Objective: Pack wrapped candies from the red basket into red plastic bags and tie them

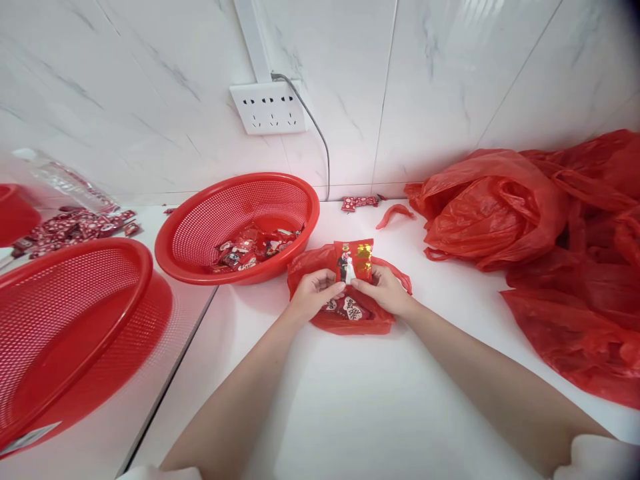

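Observation:
Between my hands stands a small red packet (356, 261) printed with a wedding couple and gold characters. My left hand (316, 293) pinches its lower left corner, thumb in front. On the lower right side, my right hand (386, 291) grips the same packet, its fingers partly hidden behind. Both hands are just above an open red plastic bag (350, 325) lying on the white table. Several red wrapped pieces with white labels (353, 308) show inside the bag, below the packet.
A red mesh basket (167, 257) holding several red packets stands left of the bag. Another red basket (143, 267) is nearer at the left. Small wrapped pieces (83, 227) and a clear plastic bottle (65, 177) lie behind it. Red plastic bags (500, 207) pile up at the right. A socket panel (270, 110) is on the wall.

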The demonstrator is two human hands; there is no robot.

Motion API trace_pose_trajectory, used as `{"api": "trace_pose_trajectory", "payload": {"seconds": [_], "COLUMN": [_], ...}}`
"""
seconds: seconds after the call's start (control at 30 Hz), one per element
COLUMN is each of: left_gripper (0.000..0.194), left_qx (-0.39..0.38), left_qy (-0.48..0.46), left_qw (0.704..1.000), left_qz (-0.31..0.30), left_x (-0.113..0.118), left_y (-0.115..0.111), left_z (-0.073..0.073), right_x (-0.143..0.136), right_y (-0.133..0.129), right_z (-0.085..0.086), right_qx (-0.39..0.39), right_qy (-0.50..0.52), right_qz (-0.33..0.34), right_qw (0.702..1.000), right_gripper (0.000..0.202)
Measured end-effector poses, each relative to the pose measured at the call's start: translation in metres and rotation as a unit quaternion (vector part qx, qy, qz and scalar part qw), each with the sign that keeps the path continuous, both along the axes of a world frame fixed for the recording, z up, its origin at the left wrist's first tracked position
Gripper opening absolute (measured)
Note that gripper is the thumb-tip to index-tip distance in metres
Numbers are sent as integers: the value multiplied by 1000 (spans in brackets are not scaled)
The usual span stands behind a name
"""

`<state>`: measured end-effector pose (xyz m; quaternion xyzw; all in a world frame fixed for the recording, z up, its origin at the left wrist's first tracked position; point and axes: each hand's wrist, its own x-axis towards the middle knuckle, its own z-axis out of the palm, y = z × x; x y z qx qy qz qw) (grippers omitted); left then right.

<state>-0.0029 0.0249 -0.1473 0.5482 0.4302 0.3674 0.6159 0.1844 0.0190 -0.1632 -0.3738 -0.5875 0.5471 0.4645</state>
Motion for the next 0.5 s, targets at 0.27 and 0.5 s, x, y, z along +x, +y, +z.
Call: {"api": "trace_pose_trajectory", "payload": {"seconds": [0.27,0.5], "left_gripper": [31,26], "left_qx": [1,1], "left_qy": [-15,-12], "left_qw": [1000,1000], "left_qz": [7,7], "left_x": [-1,0], "left_y": [0,-1], "left_z": [3,4], "right_x": [-1,-1], "right_y": [1,0], "right_z": [-1,-3], "right_qx": [-8,-12], "right_qy": [31,24], "right_qz": [30,54], "right_qw": [999,998], "right_gripper": [30,30]}}
